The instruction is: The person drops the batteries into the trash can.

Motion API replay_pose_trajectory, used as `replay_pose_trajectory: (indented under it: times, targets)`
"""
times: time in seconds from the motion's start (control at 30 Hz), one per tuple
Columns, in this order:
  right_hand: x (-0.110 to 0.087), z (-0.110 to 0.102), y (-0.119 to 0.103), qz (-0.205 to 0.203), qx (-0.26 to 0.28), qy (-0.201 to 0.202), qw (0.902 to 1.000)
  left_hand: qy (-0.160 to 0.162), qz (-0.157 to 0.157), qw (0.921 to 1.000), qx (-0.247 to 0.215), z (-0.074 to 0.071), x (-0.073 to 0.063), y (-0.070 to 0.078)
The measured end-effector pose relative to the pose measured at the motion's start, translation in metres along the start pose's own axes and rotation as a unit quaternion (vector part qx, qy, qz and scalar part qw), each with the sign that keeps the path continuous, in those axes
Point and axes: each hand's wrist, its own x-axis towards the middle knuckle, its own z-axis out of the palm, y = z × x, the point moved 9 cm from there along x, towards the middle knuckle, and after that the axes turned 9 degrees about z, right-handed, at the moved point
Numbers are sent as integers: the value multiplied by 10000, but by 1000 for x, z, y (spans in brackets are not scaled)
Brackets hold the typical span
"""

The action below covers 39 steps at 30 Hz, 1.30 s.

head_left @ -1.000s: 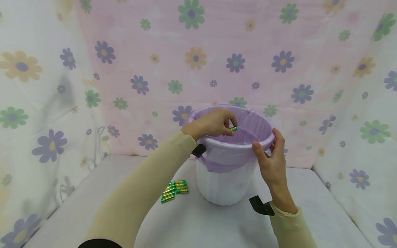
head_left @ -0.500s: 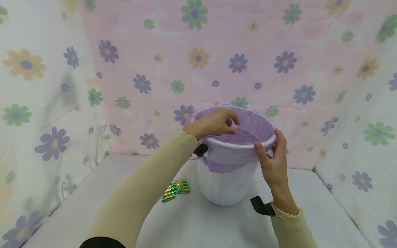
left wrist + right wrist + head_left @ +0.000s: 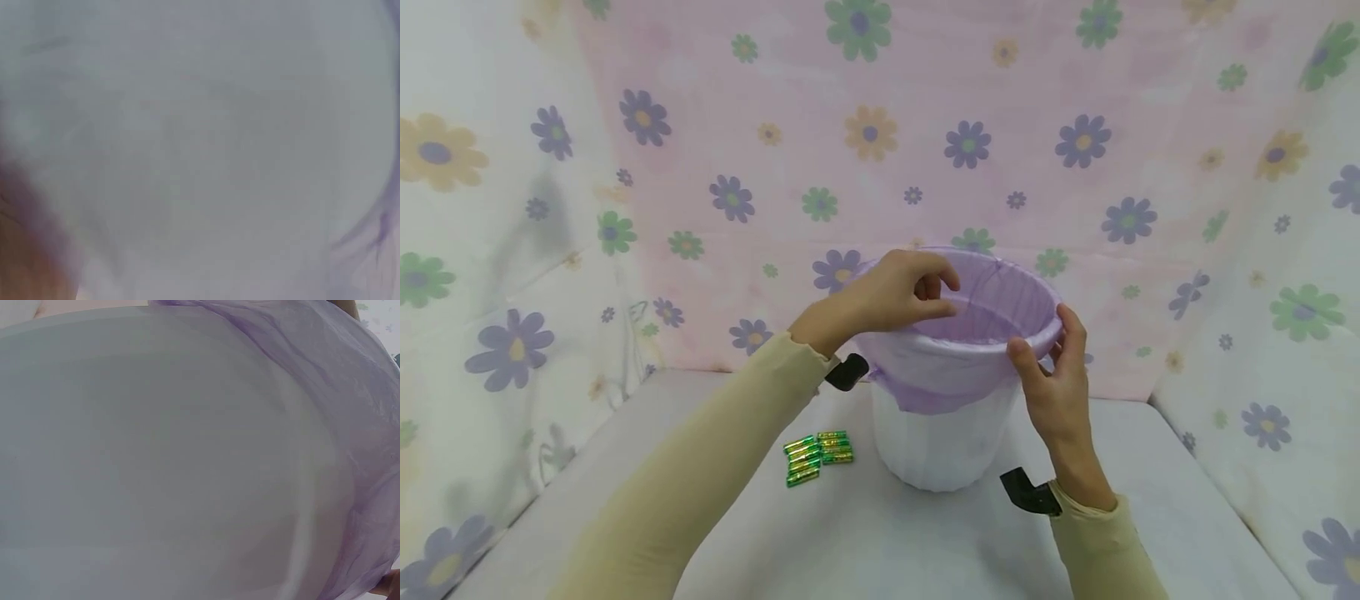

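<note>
A white trash bin (image 3: 943, 450) stands on the table, its mouth lined with a purple plastic bag (image 3: 955, 387) folded down over the rim. My right hand (image 3: 1063, 396) grips the rim at the right, thumb on the near outside. Over the left part of the mouth is my left hand (image 3: 887, 296), its fingers loosely bent with nothing between them. Several green-and-gold batteries (image 3: 803, 452) lie in two groups left of the bin. The bin's bottom inside is hidden. In the right wrist view, the bin wall (image 3: 156, 456) fills most of the picture beside the bag (image 3: 375, 425).
The white tabletop (image 3: 850, 542) runs up to a pink flowered cloth (image 3: 775, 83) at the back. Flowered white cloths hang at the left and right sides. The left wrist view is mostly a blurred pale surface.
One second ago my left hand pinched a battery above the bin's mouth; it let go by half a second ago. Since then the hand has shifted left. My right hand stays on the rim.
</note>
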Motion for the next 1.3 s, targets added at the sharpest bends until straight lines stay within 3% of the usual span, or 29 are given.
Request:
replay_pose_trajectory:
  times: [0.3,0.63,0.73,0.9,1.3]
  targets:
    - [-2,-1,2,12,-40,16,10000,120,337,9992,-156,-22,-51,26]
    - [-1,1,1,-123,-9,-18,9999,489,608,9967,242,-21,-107,25]
    - [-1,1,0,-130,2,-6,9999,475,609,9965,305,-14,-119,22]
    - [-1,3,1,-106,38,-51,9999,218,332,9984,403,7,-140,11]
    - [0,-1,0,-88,-68,21,9999,-438,-291,9984,210,69,-179,-28]
